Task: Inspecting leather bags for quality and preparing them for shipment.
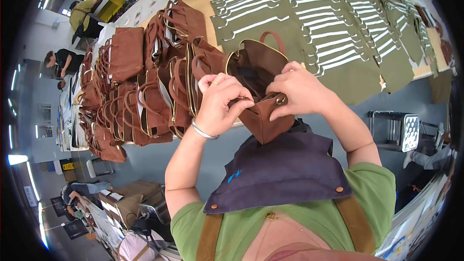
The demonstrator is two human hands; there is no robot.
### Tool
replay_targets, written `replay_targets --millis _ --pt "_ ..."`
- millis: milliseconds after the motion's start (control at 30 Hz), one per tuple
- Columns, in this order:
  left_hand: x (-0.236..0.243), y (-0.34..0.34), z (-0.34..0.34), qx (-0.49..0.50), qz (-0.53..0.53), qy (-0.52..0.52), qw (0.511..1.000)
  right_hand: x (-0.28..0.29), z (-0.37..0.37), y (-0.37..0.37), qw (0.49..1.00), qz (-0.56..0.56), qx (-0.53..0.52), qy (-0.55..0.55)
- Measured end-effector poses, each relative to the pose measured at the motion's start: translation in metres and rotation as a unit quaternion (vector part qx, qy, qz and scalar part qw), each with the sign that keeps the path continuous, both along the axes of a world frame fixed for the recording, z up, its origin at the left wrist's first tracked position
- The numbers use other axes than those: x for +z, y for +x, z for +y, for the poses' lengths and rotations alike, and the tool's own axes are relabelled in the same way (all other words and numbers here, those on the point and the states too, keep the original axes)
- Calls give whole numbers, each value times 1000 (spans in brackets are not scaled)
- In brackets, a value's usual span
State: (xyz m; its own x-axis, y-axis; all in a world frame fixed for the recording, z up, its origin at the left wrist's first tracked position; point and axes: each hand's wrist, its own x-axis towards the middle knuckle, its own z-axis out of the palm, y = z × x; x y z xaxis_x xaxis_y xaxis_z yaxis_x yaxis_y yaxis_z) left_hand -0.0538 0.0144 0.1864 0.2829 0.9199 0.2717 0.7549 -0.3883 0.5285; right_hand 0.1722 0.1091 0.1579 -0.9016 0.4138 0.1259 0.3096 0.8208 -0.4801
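A brown handbag (267,118) with a gold-toned zipper along its open mouth is held up in front of my chest. Its dark inside faces up, and a handle loop stands at its far edge. My left hand (224,100) pinches the bag's near left edge between thumb and fingers. On the other side, my right hand (300,88) grips the near right edge, beside a small round metal fitting. Both hands are closed on the bag. Some fingertips are hidden behind the edge.
Many finished-looking brown handbags (126,54) crowd the table at left. Olive fabric pieces with white strips (333,34) overlap across the table beyond. A metal stool (395,129) stands on the floor at right. Other people (65,62) are at the far left.
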Motion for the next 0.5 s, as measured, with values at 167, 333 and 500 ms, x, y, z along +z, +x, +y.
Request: replay_targets --millis 167,333,500 --pt "5 -33 23 -31 0 -72 997 23 -6 -9 995 -60 37 64" --pt "-7 -49 18 -12 10 -142 990 25 25 -17 991 -87 61 86" --pt "1 -14 -4 39 103 -24 994 27 35 -25 988 -111 110 9"
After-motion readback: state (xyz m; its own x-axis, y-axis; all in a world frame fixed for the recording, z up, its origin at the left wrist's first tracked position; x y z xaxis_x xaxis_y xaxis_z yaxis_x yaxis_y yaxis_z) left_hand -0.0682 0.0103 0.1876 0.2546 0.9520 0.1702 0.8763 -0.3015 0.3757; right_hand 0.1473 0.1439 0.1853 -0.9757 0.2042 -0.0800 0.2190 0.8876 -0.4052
